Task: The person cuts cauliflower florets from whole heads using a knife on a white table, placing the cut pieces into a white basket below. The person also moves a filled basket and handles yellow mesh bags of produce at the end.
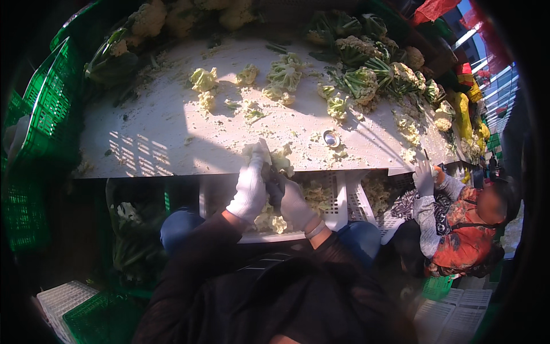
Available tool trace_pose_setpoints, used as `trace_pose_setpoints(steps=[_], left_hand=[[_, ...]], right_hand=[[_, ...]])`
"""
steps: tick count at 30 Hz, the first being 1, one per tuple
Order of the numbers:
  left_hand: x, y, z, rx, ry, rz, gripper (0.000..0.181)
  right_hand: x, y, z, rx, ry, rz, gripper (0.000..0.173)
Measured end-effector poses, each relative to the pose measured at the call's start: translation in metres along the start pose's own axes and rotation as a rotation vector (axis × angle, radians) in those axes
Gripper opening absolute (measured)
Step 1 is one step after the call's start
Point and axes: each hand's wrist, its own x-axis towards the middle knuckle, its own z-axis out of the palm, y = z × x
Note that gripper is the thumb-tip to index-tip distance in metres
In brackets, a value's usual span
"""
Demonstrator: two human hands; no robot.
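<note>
In a white knit glove, my left hand (250,189) reaches over the near edge of the white table (150,116), its fingers around a pale cauliflower piece (249,150) that they partly hide. My right hand (295,202), also gloved, grips a knife (265,150); the blade points away from me beside the left fingers, and the handle is mostly hidden. Another cauliflower floret (282,161) lies at the table edge just beyond the right hand. Below my hands, between my knees, a white plastic crate (339,202) holds cut florets (277,223).
Florets (285,73) and crumbs are scattered over the table. Leafy cauliflower heads (361,84) are piled at the back right. A small round metal object (331,138) lies right of centre. Green crates (51,103) stand at left. A co-worker (462,228) sits at right, gloved hands at the table edge.
</note>
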Motion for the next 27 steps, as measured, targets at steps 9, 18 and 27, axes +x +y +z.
trace_pose_setpoints(steps=[9,18,27], left_hand=[[-0.012,-0.018,-0.007,0.582,0.021,-0.106,0.078],[0.015,-0.014,0.0,0.467,-0.025,-0.092,0.045],[0.031,0.009,0.016,-0.172,-0.012,0.059,0.076]], right_hand=[[0.05,0.045,-0.122,0.227,0.18,0.255,0.015],[0.235,0.062,-0.245,-0.819,0.524,0.229,0.048],[0.094,-0.049,-0.087,-0.506,0.151,-0.341,0.034]])
